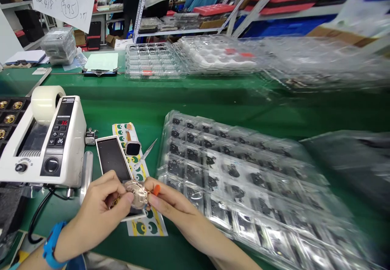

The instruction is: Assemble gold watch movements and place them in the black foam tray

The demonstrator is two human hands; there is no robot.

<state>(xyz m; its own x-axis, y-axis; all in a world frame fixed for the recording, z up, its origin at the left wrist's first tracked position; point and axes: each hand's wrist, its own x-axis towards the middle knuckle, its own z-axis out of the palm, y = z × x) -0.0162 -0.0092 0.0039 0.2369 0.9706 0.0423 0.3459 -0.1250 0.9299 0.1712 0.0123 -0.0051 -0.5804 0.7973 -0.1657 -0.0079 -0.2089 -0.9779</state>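
at the lower centre of the frame i have my left hand [105,211] and right hand [173,205] pinching opposite edges of a round gold-toned part [137,194], presumably to steady it with its face uncovered. a white-rimmed dark tray [113,156] lies just behind, likely for easy reach. the part looks glossy and pale; i can't tell if it's a watch case.

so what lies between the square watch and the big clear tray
The head view shows a pointed tool, sticker sheet and green tabletop between watch and tray.
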